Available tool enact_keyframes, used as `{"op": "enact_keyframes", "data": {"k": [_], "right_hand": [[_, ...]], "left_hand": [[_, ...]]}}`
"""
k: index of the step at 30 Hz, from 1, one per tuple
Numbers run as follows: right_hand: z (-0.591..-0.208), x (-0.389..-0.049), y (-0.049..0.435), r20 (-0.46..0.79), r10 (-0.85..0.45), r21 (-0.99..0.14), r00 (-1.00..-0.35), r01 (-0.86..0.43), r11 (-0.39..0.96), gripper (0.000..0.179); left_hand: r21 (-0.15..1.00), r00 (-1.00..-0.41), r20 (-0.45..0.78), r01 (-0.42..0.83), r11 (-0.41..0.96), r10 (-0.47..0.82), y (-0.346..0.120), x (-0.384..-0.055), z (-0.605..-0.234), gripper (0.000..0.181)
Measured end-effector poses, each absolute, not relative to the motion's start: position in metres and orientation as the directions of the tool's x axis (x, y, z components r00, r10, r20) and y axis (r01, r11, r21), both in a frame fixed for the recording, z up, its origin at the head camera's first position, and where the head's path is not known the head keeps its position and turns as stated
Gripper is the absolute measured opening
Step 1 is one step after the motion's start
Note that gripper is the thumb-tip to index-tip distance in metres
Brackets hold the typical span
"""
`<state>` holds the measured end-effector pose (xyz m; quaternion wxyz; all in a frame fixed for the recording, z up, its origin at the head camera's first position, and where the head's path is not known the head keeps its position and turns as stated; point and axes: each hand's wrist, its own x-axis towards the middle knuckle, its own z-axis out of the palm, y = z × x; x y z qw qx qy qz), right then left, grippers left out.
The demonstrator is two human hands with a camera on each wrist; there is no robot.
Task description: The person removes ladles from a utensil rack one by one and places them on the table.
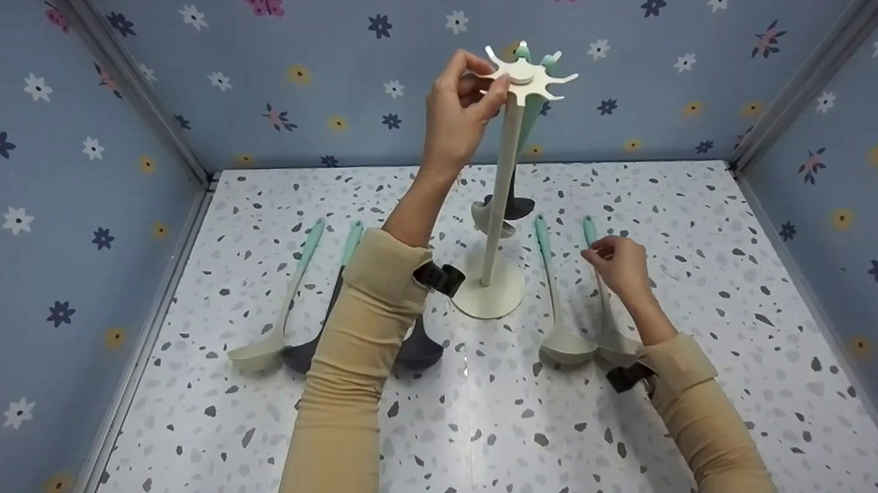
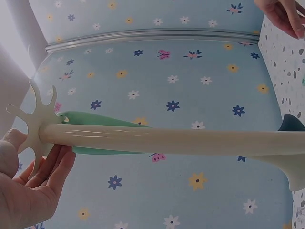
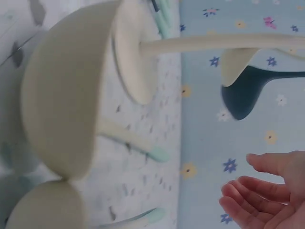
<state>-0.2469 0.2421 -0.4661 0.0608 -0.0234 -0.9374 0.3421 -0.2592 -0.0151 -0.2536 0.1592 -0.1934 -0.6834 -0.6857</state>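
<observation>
In the head view my left hand (image 1: pixel 458 114) pinches the hooked top disc of a cream utensil stand (image 1: pixel 502 190). The left wrist view shows its fingers against the disc and the upper pole. Utensils with mint-green handles hang behind the pole, among them a dark ladle (image 3: pixel 245 93) and a cream utensil (image 3: pixel 233 64). My right hand (image 1: pixel 622 267) is above the mint handle of the rightmost beige utensil (image 1: pixel 613 342), whose head is partly hidden by the sleeve. Seen from the right wrist, thumb and loosely bent fingers stand apart, holding nothing. A beige ladle (image 1: pixel 568 346) lies just left of it.
Left of the stand lie a cream ladle (image 1: pixel 258 354), a dark ladle (image 1: pixel 302 356) and another dark utensil (image 1: pixel 418 349), partly covered by the left sleeve. Flower-patterned panels (image 1: pixel 356 93) enclose the speckled tabletop (image 1: pixel 494 439) at the back and sides.
</observation>
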Motion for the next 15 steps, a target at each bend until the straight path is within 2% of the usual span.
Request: {"op": "enact_keyframes", "data": {"k": [10, 15], "right_hand": [[-0.424, -0.242, 0.216, 0.352, 0.055, -0.718, -0.934, -0.232, 0.657, 0.022], [-0.402, -0.241, 0.206, 0.437, 0.047, -0.763, -0.898, -0.343, 0.548, 0.023]], "left_hand": [[0.876, -0.875, 0.482, 0.482, -0.018, 0.040, -0.015, -0.259, -0.253, 0.010], [0.875, -0.874, 0.484, 0.484, -0.008, 0.042, -0.015, -0.259, -0.254, 0.010]]}}
